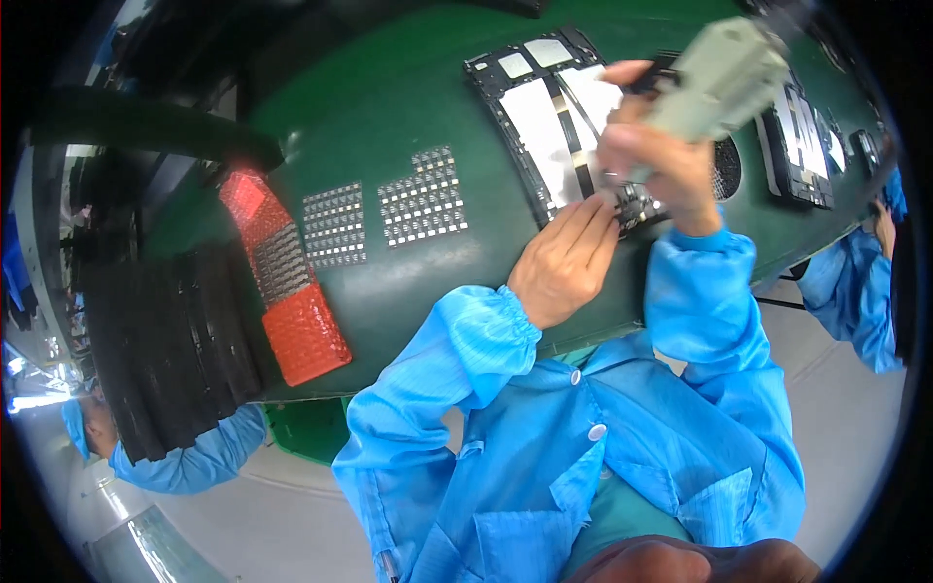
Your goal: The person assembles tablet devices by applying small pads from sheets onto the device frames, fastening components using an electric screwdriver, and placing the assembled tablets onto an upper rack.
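Note:
An opened tablet-like device (544, 117) with a black frame and white inner panels lies on the green work surface (408, 97). My left hand (566, 262) rests at its near edge, fingers together and pressing on the frame by a small dark circuit part (637, 206). My right hand (653, 160) is closed around a grey-green electric screwdriver (719, 78), held upright with its tip down at that same corner of the device. Both forearms are in blue sleeves.
Two sheets of small grey square parts (423, 199) (333, 225) lie left of the device. A red bubble-wrap strip (282, 282) and a stack of black trays (170, 350) sit farther left. Another opened device (802, 141) lies right; co-workers in blue stand at both sides.

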`<state>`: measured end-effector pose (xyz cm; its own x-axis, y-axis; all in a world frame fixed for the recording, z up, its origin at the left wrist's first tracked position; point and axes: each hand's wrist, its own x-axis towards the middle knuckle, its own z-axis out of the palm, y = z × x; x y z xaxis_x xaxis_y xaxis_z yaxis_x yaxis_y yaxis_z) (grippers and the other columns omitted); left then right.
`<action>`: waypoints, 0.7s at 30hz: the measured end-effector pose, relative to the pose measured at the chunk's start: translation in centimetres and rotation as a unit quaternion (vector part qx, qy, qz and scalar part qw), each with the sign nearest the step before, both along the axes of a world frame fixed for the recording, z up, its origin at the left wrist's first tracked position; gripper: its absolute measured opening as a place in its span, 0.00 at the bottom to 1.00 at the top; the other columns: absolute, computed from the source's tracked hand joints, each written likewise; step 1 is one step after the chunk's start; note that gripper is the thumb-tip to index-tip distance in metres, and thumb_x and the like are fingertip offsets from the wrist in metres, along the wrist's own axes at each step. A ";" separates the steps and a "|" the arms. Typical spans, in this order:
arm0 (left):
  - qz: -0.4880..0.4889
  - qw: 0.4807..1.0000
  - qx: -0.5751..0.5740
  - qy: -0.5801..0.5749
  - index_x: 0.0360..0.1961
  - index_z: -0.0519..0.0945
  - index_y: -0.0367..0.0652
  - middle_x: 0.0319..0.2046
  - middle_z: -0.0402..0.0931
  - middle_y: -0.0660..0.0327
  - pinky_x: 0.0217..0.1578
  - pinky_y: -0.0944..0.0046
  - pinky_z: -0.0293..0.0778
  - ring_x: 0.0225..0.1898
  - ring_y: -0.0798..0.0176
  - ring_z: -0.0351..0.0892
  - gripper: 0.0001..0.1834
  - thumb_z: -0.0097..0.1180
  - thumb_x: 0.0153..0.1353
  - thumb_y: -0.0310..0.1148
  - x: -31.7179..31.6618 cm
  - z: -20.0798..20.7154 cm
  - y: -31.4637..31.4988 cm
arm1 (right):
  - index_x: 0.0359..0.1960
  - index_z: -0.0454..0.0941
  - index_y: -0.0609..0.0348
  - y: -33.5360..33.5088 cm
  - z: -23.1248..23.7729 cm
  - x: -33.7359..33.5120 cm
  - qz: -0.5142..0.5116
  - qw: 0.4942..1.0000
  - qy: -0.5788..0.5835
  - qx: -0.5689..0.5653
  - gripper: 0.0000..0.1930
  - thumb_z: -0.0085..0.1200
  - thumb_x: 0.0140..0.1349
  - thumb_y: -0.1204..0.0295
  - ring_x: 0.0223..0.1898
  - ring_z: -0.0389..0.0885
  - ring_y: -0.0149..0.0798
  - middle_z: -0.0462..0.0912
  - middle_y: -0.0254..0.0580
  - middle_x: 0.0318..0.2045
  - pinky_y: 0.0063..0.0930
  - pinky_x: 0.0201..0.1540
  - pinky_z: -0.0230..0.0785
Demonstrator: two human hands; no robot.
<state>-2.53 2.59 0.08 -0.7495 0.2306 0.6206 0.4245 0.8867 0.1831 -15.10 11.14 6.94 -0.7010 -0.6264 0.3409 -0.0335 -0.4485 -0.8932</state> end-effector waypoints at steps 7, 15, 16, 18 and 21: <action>0.160 0.953 0.235 -0.104 0.38 0.78 0.30 0.42 0.75 0.49 0.45 0.57 0.73 0.46 0.51 0.75 0.14 0.61 0.48 0.24 6.7 1.5 -3.2 | 0.41 0.72 0.64 9.0 -2.8 -2.9 0.207 0.976 0.062 -0.013 0.26 0.62 0.38 0.64 0.48 0.71 0.57 0.75 0.58 0.39 0.63 0.59 0.47; 0.085 0.580 0.781 -0.215 0.58 0.59 0.29 0.51 0.68 0.55 0.51 0.66 0.65 0.49 0.63 0.70 0.30 0.56 0.55 0.22 6.1 2.4 -3.5 | 0.40 0.76 0.66 9.1 -3.8 -2.5 0.294 0.954 0.050 -0.035 0.25 0.65 0.36 0.69 0.54 0.66 0.66 0.68 0.74 0.49 0.54 0.58 0.54; 0.037 0.551 0.803 -0.226 0.57 0.60 0.29 0.50 0.68 0.56 0.51 0.67 0.66 0.49 0.64 0.70 0.29 0.56 0.55 0.22 5.6 2.4 -3.6 | 0.42 0.76 0.65 8.9 -4.0 -2.8 0.321 0.944 0.045 -0.064 0.26 0.65 0.37 0.70 0.54 0.65 0.67 0.68 0.74 0.48 0.55 0.58 0.53; 0.046 0.645 0.739 -0.187 0.56 0.60 0.29 0.49 0.69 0.56 0.50 0.68 0.65 0.49 0.65 0.69 0.30 0.57 0.53 0.23 4.2 3.6 -2.6 | 0.43 0.76 0.63 8.5 -3.9 -2.7 0.347 0.933 0.023 -0.095 0.26 0.66 0.37 0.70 0.55 0.63 0.67 0.67 0.74 0.49 0.57 0.59 0.49; 0.055 0.638 0.751 -0.160 0.58 0.57 0.29 0.50 0.68 0.54 0.51 0.68 0.65 0.50 0.65 0.69 0.33 0.58 0.52 0.23 3.4 4.1 -3.3 | 0.42 0.76 0.63 7.5 -3.6 -2.6 0.355 0.929 0.030 -0.103 0.26 0.65 0.36 0.71 0.55 0.64 0.66 0.68 0.73 0.48 0.57 0.60 0.49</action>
<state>0.85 -0.66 4.19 -0.8532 -0.5098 -0.1104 0.1020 -0.3707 0.9231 -17.71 18.60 3.38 -0.1132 -0.8405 0.5298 0.2893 -0.5380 -0.7917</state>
